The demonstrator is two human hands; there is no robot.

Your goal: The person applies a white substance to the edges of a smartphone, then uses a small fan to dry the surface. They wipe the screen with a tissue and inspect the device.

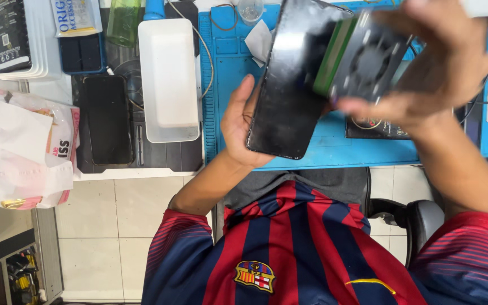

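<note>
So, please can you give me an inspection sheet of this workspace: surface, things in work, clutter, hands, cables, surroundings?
Surface: blue work mat on a bench.
Things in work: black phone held tilted above the mat; small dark fan unit with green edge against its upper part.
Clutter: white tray, second dark phone, crumpled bag with paper, stacked white trays.
Hands: left hand has its grip on the phone's edge; right hand grips the fan unit.
Cables: white cable beside the tray; more at the right edge.
Surroundings: tiled floor, chair armrest.
</note>
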